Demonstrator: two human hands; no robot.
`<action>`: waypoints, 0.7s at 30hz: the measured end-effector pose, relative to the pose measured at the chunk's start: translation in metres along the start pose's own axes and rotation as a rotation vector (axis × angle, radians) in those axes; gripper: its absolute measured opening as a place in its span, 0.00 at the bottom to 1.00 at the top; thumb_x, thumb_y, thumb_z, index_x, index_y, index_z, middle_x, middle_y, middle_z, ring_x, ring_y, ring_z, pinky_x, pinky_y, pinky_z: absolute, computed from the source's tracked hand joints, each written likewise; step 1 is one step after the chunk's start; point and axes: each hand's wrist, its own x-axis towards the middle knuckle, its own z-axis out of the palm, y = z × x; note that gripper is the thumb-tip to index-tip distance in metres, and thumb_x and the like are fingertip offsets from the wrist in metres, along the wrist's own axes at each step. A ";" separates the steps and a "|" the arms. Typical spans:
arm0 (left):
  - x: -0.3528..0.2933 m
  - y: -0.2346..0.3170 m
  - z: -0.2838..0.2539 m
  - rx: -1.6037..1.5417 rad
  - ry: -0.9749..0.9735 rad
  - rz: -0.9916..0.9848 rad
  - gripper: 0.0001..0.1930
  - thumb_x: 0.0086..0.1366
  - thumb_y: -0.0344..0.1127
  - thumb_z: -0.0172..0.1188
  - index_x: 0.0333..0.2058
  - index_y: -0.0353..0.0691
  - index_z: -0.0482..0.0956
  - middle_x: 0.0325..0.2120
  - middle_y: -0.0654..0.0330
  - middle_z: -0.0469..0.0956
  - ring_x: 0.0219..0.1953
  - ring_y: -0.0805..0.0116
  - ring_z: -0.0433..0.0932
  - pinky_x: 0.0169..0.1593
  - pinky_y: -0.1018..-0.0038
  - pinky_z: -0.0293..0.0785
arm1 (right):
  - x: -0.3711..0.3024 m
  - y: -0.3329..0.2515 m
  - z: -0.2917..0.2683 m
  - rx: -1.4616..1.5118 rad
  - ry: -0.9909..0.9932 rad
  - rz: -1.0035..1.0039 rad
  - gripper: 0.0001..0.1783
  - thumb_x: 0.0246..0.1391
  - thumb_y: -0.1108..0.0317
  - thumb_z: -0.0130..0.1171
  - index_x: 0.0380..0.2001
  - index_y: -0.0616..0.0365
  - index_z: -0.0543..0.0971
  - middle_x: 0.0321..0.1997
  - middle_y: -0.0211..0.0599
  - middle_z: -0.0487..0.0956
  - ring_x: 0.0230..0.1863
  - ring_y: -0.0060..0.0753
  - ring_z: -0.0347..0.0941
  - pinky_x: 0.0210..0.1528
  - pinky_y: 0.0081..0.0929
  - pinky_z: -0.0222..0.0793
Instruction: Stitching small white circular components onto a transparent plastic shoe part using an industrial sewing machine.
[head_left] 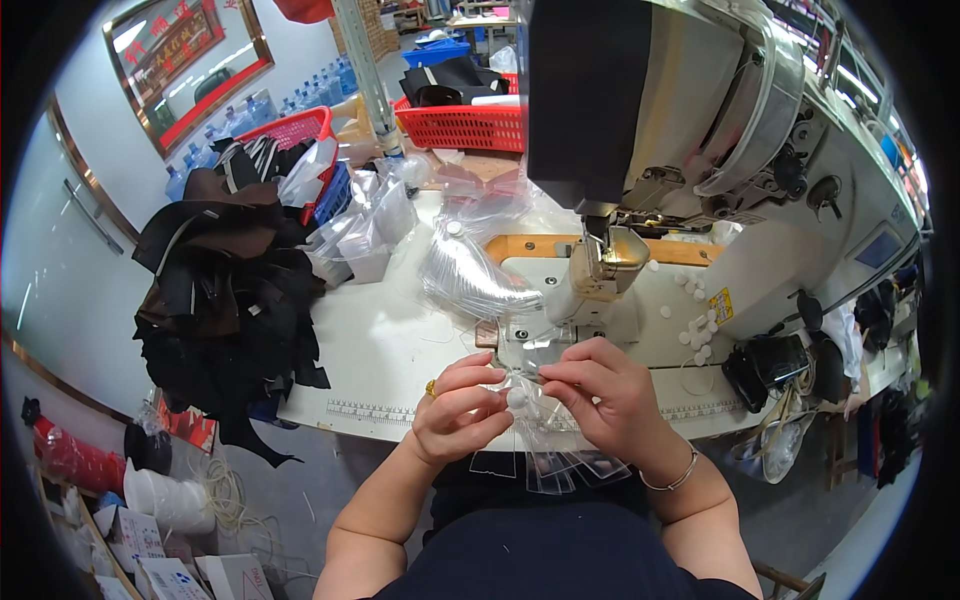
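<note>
Both hands meet over the table's front edge, just in front of the sewing machine [612, 262]. My left hand [452, 412], with a ring on one finger, has its fingers closed on a bunch of clear plastic pieces [560, 465]. A round white disc [516, 399] shows among the plastic beside those fingertips. My right hand [605, 392] pinches the upper part of the same plastic between thumb and fingers. Several strips fan out below both hands, above my lap. Behind them, a stack of clear plastic sheets [470, 275] lies left of the needle area, with another white disc [454, 229] on top.
A heap of black and brown material [225, 310] hangs over the table's left side. Several white discs [697, 330] lie scattered right of the machine post. A ruler strip [365, 411] runs along the front edge. A red basket [465, 127] stands behind.
</note>
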 end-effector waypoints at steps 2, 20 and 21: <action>0.000 -0.001 0.000 -0.007 0.007 -0.013 0.13 0.41 0.17 0.63 0.24 0.43 0.75 0.31 0.62 0.68 0.38 0.62 0.74 0.46 0.62 0.75 | 0.002 -0.003 -0.001 0.047 -0.001 0.018 0.08 0.44 0.67 0.62 0.30 0.55 0.78 0.29 0.33 0.73 0.25 0.33 0.71 0.24 0.24 0.68; -0.007 -0.002 0.003 -0.098 0.045 -0.097 0.10 0.42 0.18 0.63 0.23 0.41 0.76 0.31 0.61 0.68 0.39 0.60 0.74 0.47 0.58 0.73 | -0.006 0.004 0.006 0.014 0.016 -0.032 0.11 0.41 0.69 0.63 0.32 0.55 0.78 0.29 0.32 0.72 0.24 0.32 0.71 0.24 0.24 0.68; -0.007 -0.002 0.003 -0.099 0.046 -0.097 0.10 0.42 0.18 0.63 0.23 0.41 0.76 0.31 0.61 0.68 0.39 0.60 0.74 0.47 0.58 0.73 | -0.006 0.002 0.005 0.056 0.052 0.021 0.11 0.41 0.70 0.64 0.31 0.55 0.78 0.28 0.32 0.72 0.24 0.32 0.71 0.24 0.24 0.68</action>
